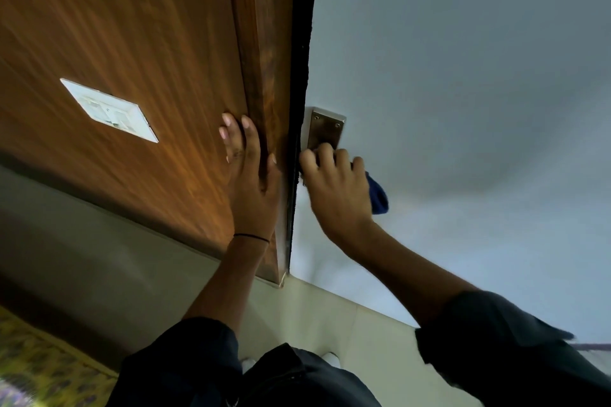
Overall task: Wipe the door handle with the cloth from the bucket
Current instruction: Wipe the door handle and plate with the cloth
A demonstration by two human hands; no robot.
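A metal handle plate (325, 129) with two screws sits on the pale grey door face (463, 92), close to the door's edge. My right hand (334, 188) is pressed over the lower part of the plate and hides the handle itself. It grips a dark blue cloth (378, 195), which sticks out to the right of my fingers. My left hand (251, 175) lies flat with fingers spread on the brown wooden panel (132, 59), its thumb at the dark frame edge (299, 76).
A white switch plate (109, 111) is mounted on the wooden panel to the left. Beige floor tiles (347, 317) lie below, with a yellow patterned mat (36, 363) at the lower left. No bucket is in view.
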